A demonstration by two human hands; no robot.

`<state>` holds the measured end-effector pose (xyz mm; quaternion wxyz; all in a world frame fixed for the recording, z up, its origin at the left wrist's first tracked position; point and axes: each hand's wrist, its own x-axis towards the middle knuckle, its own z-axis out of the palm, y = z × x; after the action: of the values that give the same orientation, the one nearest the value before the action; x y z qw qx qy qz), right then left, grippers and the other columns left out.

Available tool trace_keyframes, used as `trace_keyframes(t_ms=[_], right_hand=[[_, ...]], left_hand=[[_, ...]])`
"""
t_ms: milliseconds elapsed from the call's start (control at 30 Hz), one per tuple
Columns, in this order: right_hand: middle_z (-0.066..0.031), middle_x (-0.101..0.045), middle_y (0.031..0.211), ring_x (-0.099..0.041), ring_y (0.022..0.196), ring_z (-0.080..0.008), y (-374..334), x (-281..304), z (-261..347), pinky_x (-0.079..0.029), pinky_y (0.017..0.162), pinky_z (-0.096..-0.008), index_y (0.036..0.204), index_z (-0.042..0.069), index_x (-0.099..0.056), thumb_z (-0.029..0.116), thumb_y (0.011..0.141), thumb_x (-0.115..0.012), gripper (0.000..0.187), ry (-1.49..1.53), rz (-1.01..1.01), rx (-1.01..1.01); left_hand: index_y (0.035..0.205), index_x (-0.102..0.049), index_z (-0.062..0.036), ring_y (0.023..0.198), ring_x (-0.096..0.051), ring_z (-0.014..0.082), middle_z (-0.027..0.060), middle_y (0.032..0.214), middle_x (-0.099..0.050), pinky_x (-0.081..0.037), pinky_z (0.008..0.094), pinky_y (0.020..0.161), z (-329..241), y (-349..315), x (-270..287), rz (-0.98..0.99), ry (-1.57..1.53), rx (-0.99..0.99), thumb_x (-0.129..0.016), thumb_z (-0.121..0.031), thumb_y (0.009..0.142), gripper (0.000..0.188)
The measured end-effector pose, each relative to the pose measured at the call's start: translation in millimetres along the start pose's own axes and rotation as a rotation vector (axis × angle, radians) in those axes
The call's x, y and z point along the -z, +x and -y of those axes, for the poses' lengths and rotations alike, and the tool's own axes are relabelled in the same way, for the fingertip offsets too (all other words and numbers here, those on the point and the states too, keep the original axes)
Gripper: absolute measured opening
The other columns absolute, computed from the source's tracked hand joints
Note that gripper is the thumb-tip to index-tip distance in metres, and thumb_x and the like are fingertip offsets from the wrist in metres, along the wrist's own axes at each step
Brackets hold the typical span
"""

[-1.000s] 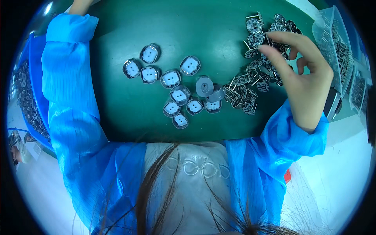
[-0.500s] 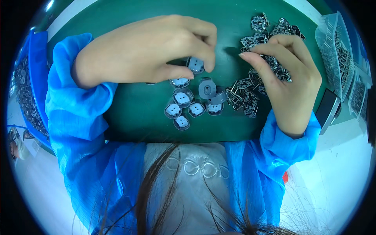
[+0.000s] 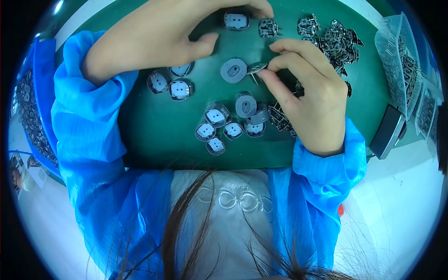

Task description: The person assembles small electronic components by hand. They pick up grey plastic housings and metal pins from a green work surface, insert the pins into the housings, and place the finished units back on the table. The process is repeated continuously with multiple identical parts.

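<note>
Grey round housing (image 3: 234, 70): just right of it, my right hand (image 3: 310, 84) pinches a circuit board (image 3: 257, 68); above-left of it, my left hand (image 3: 163, 32) gapes wide; I seem to be positioning the circuit board, which calls next for a steady turn

At the counter's (image 3: 158, 149) near edge I see a shiny blue smock (image 3: 107, 196), loose sleeves (image 3: 86, 119) bunched into cuffs (image 3: 338, 163), open over a pale grey shirt (image 3: 233, 233) with raised rounded lettering (image 3: 227, 200); long hair (image 3: 173, 233) hangs loose.
</note>
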<state>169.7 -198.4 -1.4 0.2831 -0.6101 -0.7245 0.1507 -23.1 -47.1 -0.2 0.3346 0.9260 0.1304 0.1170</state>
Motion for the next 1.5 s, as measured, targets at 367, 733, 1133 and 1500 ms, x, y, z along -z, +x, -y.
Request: trace_keyframes(t_ms=[367, 733, 1133, 1500], right_hand=[[-0.0087, -0.066, 0.099, -0.068, 0.082, -0.0239, 3, 1, -5, -0.056, 0.070, -0.0338, 0.101, 0.006, -0.073, -0.009, 0.075, -0.074, 0.030, 0.064, 0.137, 0.116], [-0.0069, -0.062, 0.099, -0.064, 0.089, -0.0135, 10, 18, 6, -0.058, 0.074, -0.0263, 0.108, -0.005, -0.065, -0.006, 0.091, -0.065, 0.017, 0.863, 0.129, -0.478], [-0.0184, -0.064, 0.115, -0.069, 0.097, -0.0225, 12, 21, 12, -0.056, 0.083, -0.0300, 0.119, -0.007, -0.064, -0.003, 0.098, -0.054, 0.024, 1.043, 0.027, -0.458], [-0.0115, -0.071, 0.105, -0.066, 0.085, -0.0130, 12, 14, 11, -0.052, 0.080, -0.0238, 0.104, -0.006, -0.071, -0.004, 0.088, -0.072, 0.016, 0.611, -0.088, -0.265]], left_hand=[[0.096, -0.059, -0.0010, 0.092, -0.061, 0.0306, 0.0113, 0.097, -0.061, -0.051, 0.0378, 0.082, 2, 0, 8, -0.003, 0.003, 0.082, -0.080, -0.006, 0.072, 0.032], [0.100, -0.065, 0.0021, 0.083, -0.071, 0.0203, 0.0119, 0.096, -0.072, -0.059, 0.0312, 0.076, -23, -3, 10, -0.086, -0.263, 0.181, -0.079, -0.005, 0.077, 0.027], [0.111, -0.072, 0.0004, 0.085, -0.068, 0.0133, 0.0100, 0.104, -0.072, -0.060, 0.0279, 0.073, -14, -8, -4, -0.083, -0.625, 0.183, -0.081, -0.002, 0.080, 0.032], [0.110, -0.069, 0.0031, 0.091, -0.070, 0.0132, 0.0120, 0.101, -0.072, -0.061, 0.0265, 0.081, -21, -13, -9, -0.066, -0.780, 0.377, -0.081, 0.001, 0.080, 0.032]])
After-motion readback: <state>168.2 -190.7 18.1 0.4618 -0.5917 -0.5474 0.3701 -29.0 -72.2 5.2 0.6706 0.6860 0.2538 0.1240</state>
